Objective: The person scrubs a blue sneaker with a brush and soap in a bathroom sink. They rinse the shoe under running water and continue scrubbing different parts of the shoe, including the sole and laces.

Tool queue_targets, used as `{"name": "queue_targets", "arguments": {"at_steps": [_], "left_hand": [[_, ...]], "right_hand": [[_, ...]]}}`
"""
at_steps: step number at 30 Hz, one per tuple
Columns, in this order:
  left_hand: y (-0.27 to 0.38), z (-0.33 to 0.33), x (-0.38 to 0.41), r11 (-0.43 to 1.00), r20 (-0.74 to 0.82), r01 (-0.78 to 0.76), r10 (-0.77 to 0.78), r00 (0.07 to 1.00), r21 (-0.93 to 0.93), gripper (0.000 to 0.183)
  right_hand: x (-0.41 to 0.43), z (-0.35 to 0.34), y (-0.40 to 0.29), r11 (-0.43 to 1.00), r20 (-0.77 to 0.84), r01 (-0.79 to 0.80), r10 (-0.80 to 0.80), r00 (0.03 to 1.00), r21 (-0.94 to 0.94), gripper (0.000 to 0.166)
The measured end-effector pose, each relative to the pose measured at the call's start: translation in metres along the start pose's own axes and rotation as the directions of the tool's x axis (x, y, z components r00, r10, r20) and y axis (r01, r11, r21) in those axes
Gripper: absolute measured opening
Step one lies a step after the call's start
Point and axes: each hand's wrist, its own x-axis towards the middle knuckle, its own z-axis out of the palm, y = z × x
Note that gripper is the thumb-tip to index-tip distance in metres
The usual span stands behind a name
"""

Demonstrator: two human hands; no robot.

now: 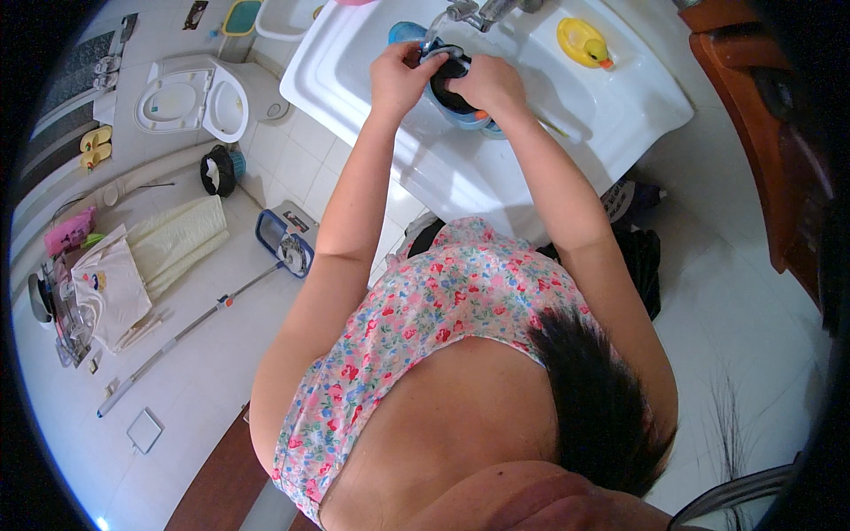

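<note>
Over the white washbasin [425, 176], my left hand [404, 78] pinches the dark rim of a blue shoe-like item with a black inside [451, 93]. A whitish patch that looks like foam shows at that rim. On the other side, my right hand [493, 83] grips the same item with the fingers partly inside its opening. Clear water runs from the metal tap [468, 12] close to my left fingertips. Another blue part [406, 32] shows behind my left hand; whether it belongs to the same item, I cannot tell. A small orange spot shows below my right hand.
A yellow rubber duck [584, 43] sits on the basin's right side. A thin yellowish stick [552, 125] lies in the basin. To the left are a toilet [192, 99], a lidless bin [222, 171], and a mop bucket [285, 240] with a long mop handle [192, 345]. Brown wooden furniture [737, 99] stands at right.
</note>
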Motion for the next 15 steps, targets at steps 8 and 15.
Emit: {"name": "queue_targets", "arguments": {"at_steps": [8,15], "left_hand": [[-0.067,0.014,0.009,0.638,-0.02,0.354,-0.501,0.865,-0.684,0.06],[-0.067,0.033,-0.022,0.026,0.527,0.541,-0.186,0.829,-0.841,0.081]], "right_hand": [[0.015,0.01,0.006,0.989,-0.042,0.044,-0.039,0.998,0.144,0.058],[0.008,0.008,-0.015,0.972,0.093,0.081,-0.103,0.99,0.219,0.078]]}}
